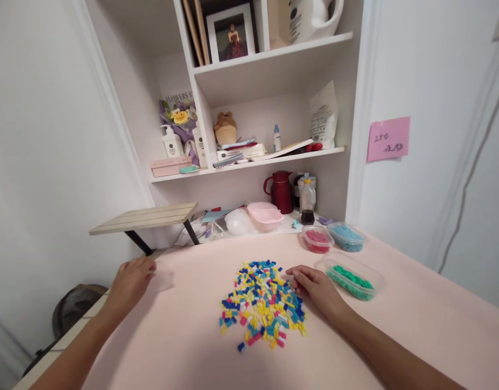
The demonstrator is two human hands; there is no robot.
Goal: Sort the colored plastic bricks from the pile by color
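A loose pile of small building bricks in yellow, blue, teal, white and pink lies in the middle of the pink tabletop. My right hand is at the pile's upper right edge, its fingers stretched loosely toward the bricks, with nothing visible in them. On the left, my left hand grips the near side of a clear plastic box; its fingertips are partly hidden. No bricks can be made out inside that box.
Beyond my right hand stand clear boxes of green bricks, red bricks and blue bricks. Further back are a pink bowl, a dark red jug and a bottle. A small wooden stand rises at the back left.
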